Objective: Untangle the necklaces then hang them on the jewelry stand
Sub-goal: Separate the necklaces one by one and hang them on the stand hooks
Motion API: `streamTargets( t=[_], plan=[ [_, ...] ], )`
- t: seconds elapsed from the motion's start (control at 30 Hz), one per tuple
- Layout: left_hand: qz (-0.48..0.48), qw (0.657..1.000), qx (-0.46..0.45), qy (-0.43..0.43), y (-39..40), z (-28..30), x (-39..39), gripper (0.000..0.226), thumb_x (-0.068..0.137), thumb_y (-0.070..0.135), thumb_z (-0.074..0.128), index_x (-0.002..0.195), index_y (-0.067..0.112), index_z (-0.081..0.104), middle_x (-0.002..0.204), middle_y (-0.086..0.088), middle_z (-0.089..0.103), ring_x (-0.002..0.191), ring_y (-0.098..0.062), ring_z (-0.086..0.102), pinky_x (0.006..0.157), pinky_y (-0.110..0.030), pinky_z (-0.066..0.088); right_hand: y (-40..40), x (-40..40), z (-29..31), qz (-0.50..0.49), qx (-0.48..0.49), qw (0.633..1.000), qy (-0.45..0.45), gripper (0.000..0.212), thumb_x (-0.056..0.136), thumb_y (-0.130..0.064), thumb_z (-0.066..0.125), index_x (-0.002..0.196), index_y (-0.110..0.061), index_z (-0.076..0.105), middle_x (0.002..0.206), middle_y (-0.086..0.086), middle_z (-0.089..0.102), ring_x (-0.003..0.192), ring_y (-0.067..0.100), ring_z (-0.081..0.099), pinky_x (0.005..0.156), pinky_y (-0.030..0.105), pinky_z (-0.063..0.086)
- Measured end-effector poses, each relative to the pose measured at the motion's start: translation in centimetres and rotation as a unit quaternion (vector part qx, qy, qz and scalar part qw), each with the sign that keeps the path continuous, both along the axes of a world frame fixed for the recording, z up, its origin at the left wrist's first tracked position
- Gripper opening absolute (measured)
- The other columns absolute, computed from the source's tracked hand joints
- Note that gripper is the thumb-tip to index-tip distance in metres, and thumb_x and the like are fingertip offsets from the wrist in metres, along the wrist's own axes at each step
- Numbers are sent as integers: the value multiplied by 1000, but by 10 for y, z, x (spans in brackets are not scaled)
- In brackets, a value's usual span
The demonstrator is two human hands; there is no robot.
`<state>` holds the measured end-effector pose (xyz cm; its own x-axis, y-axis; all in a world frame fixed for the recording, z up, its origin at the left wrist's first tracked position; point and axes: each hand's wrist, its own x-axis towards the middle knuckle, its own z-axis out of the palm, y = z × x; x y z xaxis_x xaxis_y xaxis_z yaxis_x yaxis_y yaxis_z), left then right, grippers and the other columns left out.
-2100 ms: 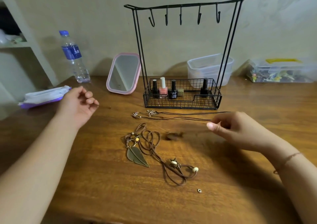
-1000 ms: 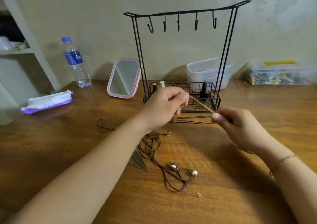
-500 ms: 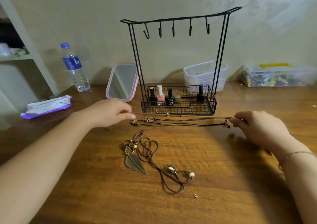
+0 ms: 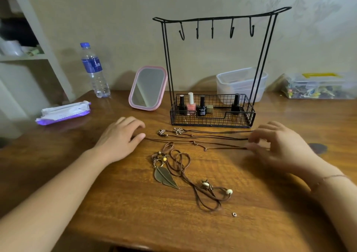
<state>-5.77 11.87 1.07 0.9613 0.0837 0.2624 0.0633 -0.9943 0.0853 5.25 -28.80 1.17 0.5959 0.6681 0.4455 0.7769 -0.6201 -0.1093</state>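
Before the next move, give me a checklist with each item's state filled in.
1. Hooks on the jewelry stand free: ok, all five bare.
2. Thin cord laid out straight between the hands: ok.
3. Left hand on its cord end: ok, fingertips at it.
4. Right hand gripping the other end: cannot tell, blurred.
5. Leaf-pendant necklace untangled: not ok, cord looped in a heap.
6. Loose ring kept clear of the table edge: ok.
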Motion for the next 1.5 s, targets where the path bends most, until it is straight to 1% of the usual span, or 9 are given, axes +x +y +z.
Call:
streamTargets(
  t=[0.13,0.37,0.47,0.63,0.9,1.03,1.17,1.27,1.5],
  plan=[
    [-175,983,-51,19,-60,15,-21,28,94,44,49,119,36,58,118,23,52,115,2,44,99,-29,42,41,-55,13,241,-104,940,218,38,81,-68,58,101,-35,63,100,-23,57,92,0,54,74,24,48],
    [-110,977,-44,176,-83,4,-39,82,88,66,51,151,45,3,155,23,2,147,-11,3,121,-47,11,48,-57,5,203,-150,953,169,9,86,-41,66,88,-37,58,98,-22,54,94,-1,51,79,28,49],
    [-78,972,-70,208,-68,5,-43,89,86,68,53,149,48,-7,157,22,-6,149,-15,-1,121,-51,6,33,-42,5,203,32,925,321,10,90,-41,60,85,-33,58,87,-13,63,82,4,59,72,25,51],
    [-90,971,-110,192,-48,6,-58,62,97,43,53,148,46,18,146,26,21,138,4,10,122,-40,15,-1,-10,15,252,500,664,494,12,91,-29,57,88,-17,57,81,11,63,79,28,63,67,37,54],
    [-85,981,-148,89,-13,-6,-69,63,84,-6,50,120,46,47,113,26,49,114,7,46,102,-19,38,-34,23,24,159,677,572,436,24,96,-26,45,72,-23,49,70,-9,54,69,13,56,71,28,53],
    [-76,989,-109,60,17,-12,-74,63,76,-15,47,94,45,52,99,22,53,108,4,46,94,-18,39,-64,25,29,22,668,641,378,40,80,-53,65,89,-15,59,71,-10,57,68,7,58,68,28,51],
    [-94,992,-86,4,39,-17,-78,67,62,-26,45,71,41,47,80,18,55,94,-2,48,82,-22,43,-72,1,34,-123,517,788,311,52,90,-61,53,60,-19,44,44,-6,37,35,12,39,44,23,36],
    [-96,993,-64,-4,48,-17,-80,65,63,-27,47,69,38,48,79,17,55,92,-3,49,80,-23,44,-88,-16,18,-219,270,917,198,56,87,-59,58,55,-14,51,40,3,46,40,25,47,42,30,39],
    [-73,995,-72,-6,56,-15,-84,68,78,-21,51,86,46,57,101,26,56,108,-2,51,95,-27,42,-168,-7,-44,-336,83,929,133,56,70,-90,35,64,-38,55,42,-4,51,44,22,56,42,41,52]
  ],
)
